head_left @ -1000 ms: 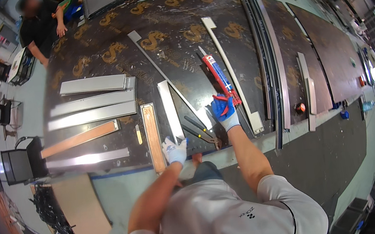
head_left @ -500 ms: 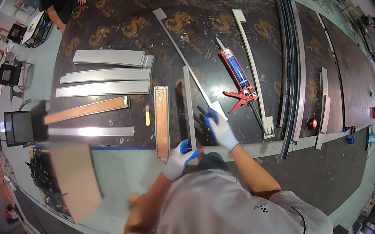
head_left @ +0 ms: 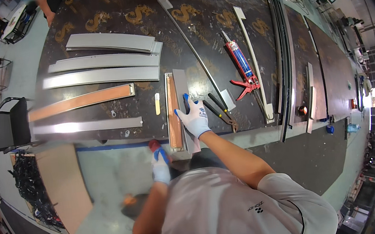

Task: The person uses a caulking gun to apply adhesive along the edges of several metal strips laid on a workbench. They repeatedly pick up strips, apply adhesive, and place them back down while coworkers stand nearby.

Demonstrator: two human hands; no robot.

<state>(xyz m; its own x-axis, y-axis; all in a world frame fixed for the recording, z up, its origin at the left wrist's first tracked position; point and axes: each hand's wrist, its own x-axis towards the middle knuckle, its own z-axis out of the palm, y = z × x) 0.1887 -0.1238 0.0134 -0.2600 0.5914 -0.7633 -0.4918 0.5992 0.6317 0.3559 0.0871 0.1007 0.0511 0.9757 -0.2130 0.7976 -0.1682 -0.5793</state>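
My right hand (head_left: 194, 119), in a white and blue glove, lies flat on a short grey metal strip (head_left: 180, 83) near the front edge of the dark workbench (head_left: 116, 109). Its fingers are spread and one points up along the strip. A copper-coloured strip (head_left: 173, 114) lies right beside it on the left. My left hand (head_left: 160, 165), also gloved and blurred, is below the bench edge with something small and red (head_left: 153, 144) at its fingertips. I cannot make out its grip. Black-handled pliers (head_left: 220, 111) lie just right of my right hand.
A red and blue caulking gun (head_left: 243, 67) lies further right among long thin metal rails (head_left: 281, 54). Several long grey strips (head_left: 105, 75) and a copper one (head_left: 80, 102) lie on the left. A black chair (head_left: 6, 126), a brown board (head_left: 63, 188) and another person (head_left: 47, 3) are off the bench.
My left hand has dropped from the strips to below the bench edge. My right hand has moved left onto the grey strip. My view has shifted towards the near edge.
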